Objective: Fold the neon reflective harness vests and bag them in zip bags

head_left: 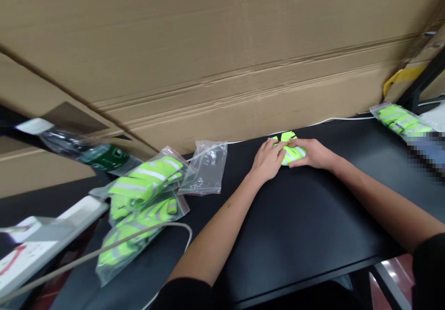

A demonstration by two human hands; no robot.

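A folded neon-yellow reflective strap (292,156) with silver-grey stripes lies on the black tabletop near the cardboard at the back. My left hand (268,159) covers its left side, fingers pressed together on the fabric. From the right, my right hand (309,153) grips it with the thumb in front and the fingers over its top. Both hands hide part of the strap. To the left of my left hand lies a clear zip bag (205,168), flat and with nothing visible inside.
Bagged reflective straps (146,182) are piled at the left, with a cable (139,233) across them. Near them are a plastic bottle (86,150) and a white power strip (52,240). Another bagged strap (399,120) lies far right. A cardboard wall (243,60) borders the back.
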